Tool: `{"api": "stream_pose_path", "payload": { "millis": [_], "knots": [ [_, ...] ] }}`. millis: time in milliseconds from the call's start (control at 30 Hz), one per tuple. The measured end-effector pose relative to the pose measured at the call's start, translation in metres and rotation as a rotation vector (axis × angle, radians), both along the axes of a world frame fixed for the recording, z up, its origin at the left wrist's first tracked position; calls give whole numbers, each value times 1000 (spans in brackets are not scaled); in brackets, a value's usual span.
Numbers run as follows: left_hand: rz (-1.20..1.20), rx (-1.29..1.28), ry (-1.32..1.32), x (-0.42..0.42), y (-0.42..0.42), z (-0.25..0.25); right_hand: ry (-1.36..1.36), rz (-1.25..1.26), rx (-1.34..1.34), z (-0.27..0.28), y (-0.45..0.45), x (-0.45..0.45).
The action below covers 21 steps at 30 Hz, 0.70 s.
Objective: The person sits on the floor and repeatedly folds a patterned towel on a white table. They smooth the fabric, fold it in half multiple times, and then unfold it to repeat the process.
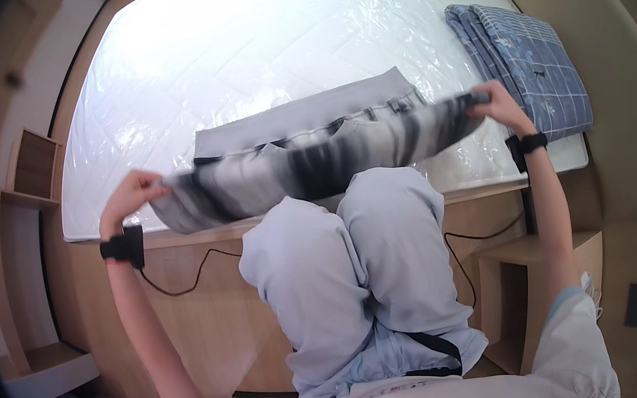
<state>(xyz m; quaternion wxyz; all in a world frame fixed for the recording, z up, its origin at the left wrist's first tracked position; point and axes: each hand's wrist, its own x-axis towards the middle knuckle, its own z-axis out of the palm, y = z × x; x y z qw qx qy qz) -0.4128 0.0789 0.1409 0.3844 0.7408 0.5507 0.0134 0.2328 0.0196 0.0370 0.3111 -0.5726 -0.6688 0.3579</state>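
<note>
A black, grey and white patterned cloth (pixel 320 165) is stretched between both hands above the near edge of the mattress; it is partly blurred. My left hand (pixel 140 190) pinches its left end, and my right hand (pixel 485 102) grips its right end. Behind the patterned part, a plain grey section of fabric (pixel 305 103) lies on the mattress; whether it is the same piece cannot be told. Both wrists wear black bands. My knees, in light grey trousers, are just below the middle of the cloth.
A plastic-covered white mattress (pixel 272 40) lies on a wooden bed base. On its right side rests a folded blue checked quilt (pixel 538 70). A wooden nightstand (pixel 545 246) stands at the lower right, wooden shelves (pixel 29 270) at the left. Thin black cables hang beside my legs.
</note>
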Motion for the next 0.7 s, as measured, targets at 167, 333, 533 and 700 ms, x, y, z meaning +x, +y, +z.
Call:
{"api": "stream_pose_path", "payload": {
  "millis": [167,333,533,700],
  "knots": [
    [175,604,-101,15,63,-17,334,-324,283,-21,72,-9],
    [115,686,137,3,17,-58,-49,-182,206,-90,56,-5],
    [-32,856,354,23,-35,-143,-487,-246,422,-132,16,-45],
    [-51,1102,416,11,-2,-137,-556,-301,408,-112,35,-36]
  ]
}}
